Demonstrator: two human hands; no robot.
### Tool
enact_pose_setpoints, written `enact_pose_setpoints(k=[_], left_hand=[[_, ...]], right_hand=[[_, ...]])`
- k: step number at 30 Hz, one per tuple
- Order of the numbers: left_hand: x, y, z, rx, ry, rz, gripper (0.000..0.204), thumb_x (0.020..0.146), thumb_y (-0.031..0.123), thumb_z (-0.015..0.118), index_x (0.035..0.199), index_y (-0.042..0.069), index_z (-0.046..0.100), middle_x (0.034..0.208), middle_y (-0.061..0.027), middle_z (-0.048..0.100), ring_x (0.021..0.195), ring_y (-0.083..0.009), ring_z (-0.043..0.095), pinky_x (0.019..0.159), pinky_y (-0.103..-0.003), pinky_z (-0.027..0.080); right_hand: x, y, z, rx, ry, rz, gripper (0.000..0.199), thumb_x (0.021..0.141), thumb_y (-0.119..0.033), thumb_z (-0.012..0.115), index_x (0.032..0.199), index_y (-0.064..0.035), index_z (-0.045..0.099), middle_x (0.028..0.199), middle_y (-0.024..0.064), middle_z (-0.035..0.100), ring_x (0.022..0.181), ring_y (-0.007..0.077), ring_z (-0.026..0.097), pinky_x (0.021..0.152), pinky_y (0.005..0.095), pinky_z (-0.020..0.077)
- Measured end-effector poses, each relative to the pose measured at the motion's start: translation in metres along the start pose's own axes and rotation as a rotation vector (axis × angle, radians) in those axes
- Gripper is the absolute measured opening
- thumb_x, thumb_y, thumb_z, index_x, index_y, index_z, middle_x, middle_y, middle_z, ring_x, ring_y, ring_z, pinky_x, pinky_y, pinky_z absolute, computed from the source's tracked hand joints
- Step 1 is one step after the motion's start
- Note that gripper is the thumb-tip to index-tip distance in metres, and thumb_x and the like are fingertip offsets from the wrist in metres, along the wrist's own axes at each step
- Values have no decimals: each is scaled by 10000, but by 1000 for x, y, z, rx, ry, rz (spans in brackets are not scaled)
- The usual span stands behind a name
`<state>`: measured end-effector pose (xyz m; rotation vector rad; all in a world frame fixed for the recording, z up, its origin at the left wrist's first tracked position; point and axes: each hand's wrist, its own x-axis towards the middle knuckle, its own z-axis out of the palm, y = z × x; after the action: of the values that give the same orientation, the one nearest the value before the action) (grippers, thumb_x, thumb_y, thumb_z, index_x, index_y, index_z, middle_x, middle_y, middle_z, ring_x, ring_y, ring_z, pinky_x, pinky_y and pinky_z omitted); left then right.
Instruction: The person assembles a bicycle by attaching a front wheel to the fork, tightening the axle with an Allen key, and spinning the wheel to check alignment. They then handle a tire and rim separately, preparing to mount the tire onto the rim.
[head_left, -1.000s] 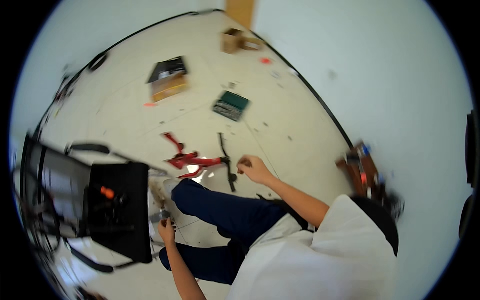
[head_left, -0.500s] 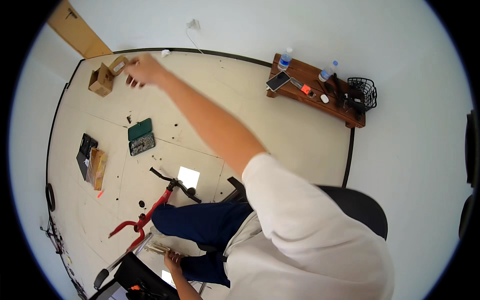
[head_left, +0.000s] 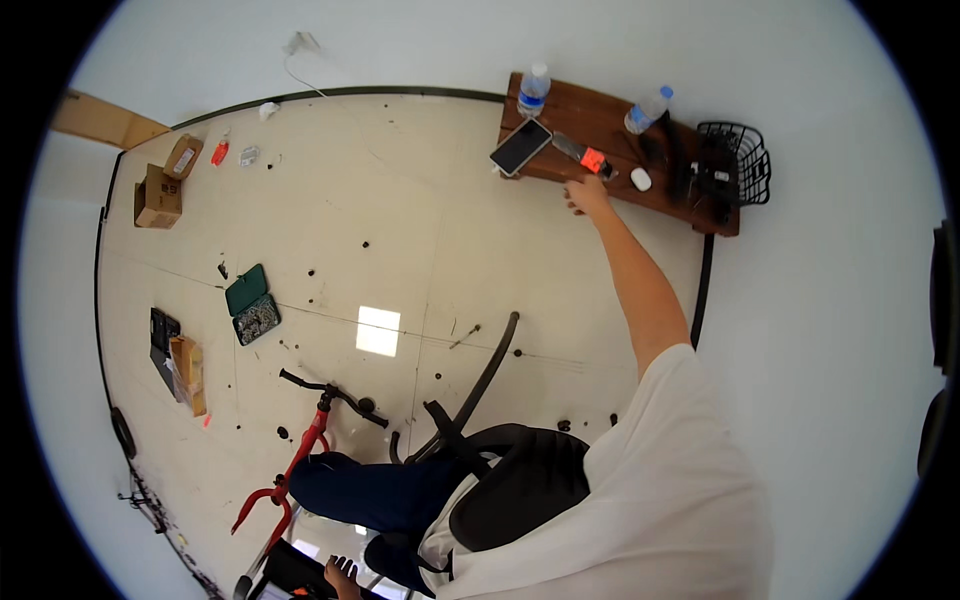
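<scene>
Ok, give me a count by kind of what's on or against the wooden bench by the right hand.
Bottles: 2
Phone: 1
Orange-tagged item: 1
Small white case: 1
Wire basket: 1
Total: 6, leaving out the black parts near the basket, too dark and jumbled to count.

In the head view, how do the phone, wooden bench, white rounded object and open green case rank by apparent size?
1. Wooden bench
2. Open green case
3. Phone
4. White rounded object
</scene>
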<state>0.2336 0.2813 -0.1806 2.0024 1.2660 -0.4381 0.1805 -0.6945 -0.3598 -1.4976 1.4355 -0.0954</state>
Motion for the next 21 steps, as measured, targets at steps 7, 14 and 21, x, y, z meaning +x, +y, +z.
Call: enact_pose_setpoints(k=[7, 14, 21], left_hand=[[-17, 70, -27, 200, -72, 116, 358, 922, 214, 450, 1181, -22, 524, 1019, -138, 622, 789, -249, 618, 616, -346, 522], [-61, 94, -43, 209, -90, 31, 363, 915, 289, 496, 1159, 27, 553, 984, -114, 636, 818, -233, 613, 717, -324, 524], [-102, 77, -57, 244, -116, -116, 331, 911, 330, 506, 1063, 49, 594, 930, -103, 642, 757, -235, 613, 693, -332, 520]], right_hand=[[39, 116, -15, -154, 326, -50, 429, 719, -193, 586, 1116, -33, 617, 995, 197, 639, 856, 328, 618, 738, 387, 520], [73, 64, -29, -338, 310, -134, 495, 763, -257, 522, 1225, -80, 546, 1290, 264, 425, 1220, 402, 390, 1041, 411, 312], [106, 66, -28, -396, 185, -58, 460, 817, -302, 517, 1212, -69, 559, 1199, 282, 516, 1234, 428, 358, 1002, 433, 358]])
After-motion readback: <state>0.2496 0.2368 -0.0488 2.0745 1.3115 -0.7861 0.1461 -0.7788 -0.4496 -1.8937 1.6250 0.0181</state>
